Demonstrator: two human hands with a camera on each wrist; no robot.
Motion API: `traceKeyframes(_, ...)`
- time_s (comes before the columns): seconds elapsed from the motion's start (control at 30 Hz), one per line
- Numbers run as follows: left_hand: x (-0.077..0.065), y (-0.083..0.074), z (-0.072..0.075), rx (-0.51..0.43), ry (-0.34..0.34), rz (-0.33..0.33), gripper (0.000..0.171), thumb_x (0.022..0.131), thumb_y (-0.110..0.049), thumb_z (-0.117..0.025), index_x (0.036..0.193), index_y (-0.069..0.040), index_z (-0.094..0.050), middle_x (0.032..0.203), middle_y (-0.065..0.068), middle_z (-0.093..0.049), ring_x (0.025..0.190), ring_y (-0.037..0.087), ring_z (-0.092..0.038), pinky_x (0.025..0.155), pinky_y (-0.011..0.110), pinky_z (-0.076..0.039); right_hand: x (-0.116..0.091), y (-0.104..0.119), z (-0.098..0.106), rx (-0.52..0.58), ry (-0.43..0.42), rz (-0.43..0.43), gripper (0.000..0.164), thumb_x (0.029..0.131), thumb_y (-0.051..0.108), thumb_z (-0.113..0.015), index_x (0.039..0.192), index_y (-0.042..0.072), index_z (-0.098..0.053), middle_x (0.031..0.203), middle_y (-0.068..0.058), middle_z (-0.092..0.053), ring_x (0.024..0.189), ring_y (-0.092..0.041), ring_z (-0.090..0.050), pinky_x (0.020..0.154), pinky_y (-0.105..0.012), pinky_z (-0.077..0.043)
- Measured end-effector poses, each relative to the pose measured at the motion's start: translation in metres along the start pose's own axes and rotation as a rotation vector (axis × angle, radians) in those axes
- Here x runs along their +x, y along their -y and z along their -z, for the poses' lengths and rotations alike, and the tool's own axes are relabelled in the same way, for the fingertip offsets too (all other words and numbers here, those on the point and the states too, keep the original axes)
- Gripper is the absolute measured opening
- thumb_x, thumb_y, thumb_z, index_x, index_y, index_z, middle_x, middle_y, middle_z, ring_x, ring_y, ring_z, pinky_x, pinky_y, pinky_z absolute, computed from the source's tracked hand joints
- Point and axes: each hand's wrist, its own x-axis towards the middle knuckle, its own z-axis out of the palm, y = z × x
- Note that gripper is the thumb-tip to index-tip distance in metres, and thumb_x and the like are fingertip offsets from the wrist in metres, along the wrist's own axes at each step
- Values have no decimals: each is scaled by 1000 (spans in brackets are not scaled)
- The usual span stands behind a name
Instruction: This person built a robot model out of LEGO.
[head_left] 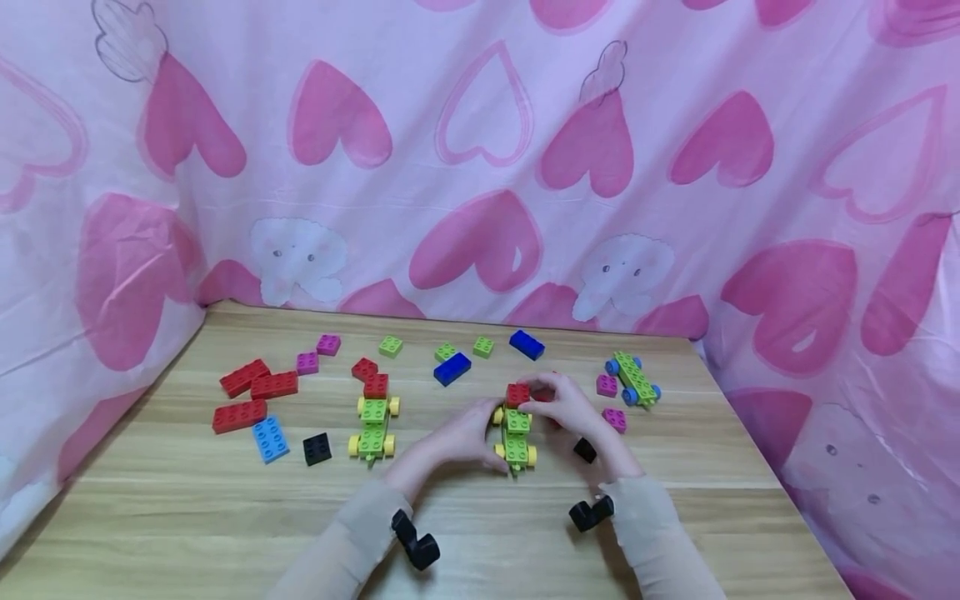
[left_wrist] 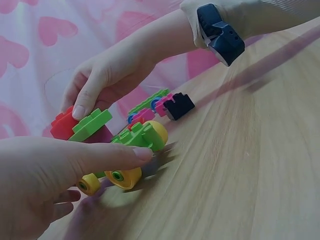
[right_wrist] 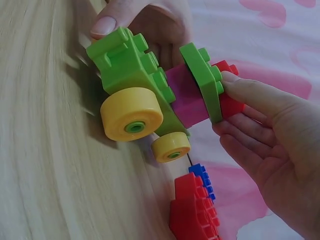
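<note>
A toy vehicle with a green wheeled base (head_left: pixel 516 452) and yellow wheels (right_wrist: pixel 131 115) stands between the two hands. On its base sit a magenta brick (right_wrist: pixel 186 95), a green block (right_wrist: pixel 202 82) and a red brick (head_left: pixel 517 393) on top. My left hand (head_left: pixel 467 435) holds the vehicle from the left, its thumb at the hitch end and its fingers round the far side. With thumb and fingers, my right hand (head_left: pixel 564 408) pinches the red brick beside the green block. Another red brick (head_left: pixel 553 398) shows partly behind the right hand.
A similar vehicle (head_left: pixel 372 440) stands left, near red bricks (head_left: pixel 240 415), a light blue brick (head_left: pixel 271 439) and a black brick (head_left: pixel 317 449). Blue bricks (head_left: pixel 452 368) and green bricks (head_left: pixel 390 346) lie behind. Right are a blue-wheeled base (head_left: pixel 636 379) and magenta bricks (head_left: pixel 614 419).
</note>
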Motion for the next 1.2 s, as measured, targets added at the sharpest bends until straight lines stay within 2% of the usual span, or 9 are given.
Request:
traceKeyframes(0.33,12,-3,-4,-21,-5,-4,108,62,-29,-93,149,-3,-35,146,15,-47,135,28,-45,115,41,-36,2,-5,8,6,-10,1,42,88,23,-74,123,3,-64,113,-13,-70,99,-21,-66,84,-27,-55)
traceKeyframes(0.6,16,-4,-7,-32,-5,-5,107,62,-30,-93,148,-3,-35,147,15,-46,135,28,-45,115,41,-36,3,-13,11,23,-5,-19,42,88,24,-74,123,4,-64,112,-12,-70,99,-20,-67,83,-23,-54)
traceKeyframes(0.83,18,-5,-7,-43,4,-5,107,64,-30,-92,150,-3,-33,148,15,-44,136,27,-44,116,40,-35,2,-8,12,42,6,-57,42,91,14,-70,128,-3,-59,116,-20,-67,104,-27,-65,82,-22,-53)
traceKeyframes(0.9,18,-5,-7,-45,6,-3,108,64,-31,-92,151,-4,-32,149,15,-43,137,28,-43,116,41,-35,4,-15,12,54,5,-54,44,90,18,-71,128,-1,-60,117,-19,-67,103,-25,-65,82,-21,-53)
traceKeyframes(1.2,20,-5,-4,-60,15,5,108,66,-31,-91,152,-4,-31,152,16,-40,140,29,-40,117,42,-33,6,-16,15,73,3,-66,46,89,24,-73,128,3,-60,117,-15,-68,102,-23,-65,83,-27,-56)
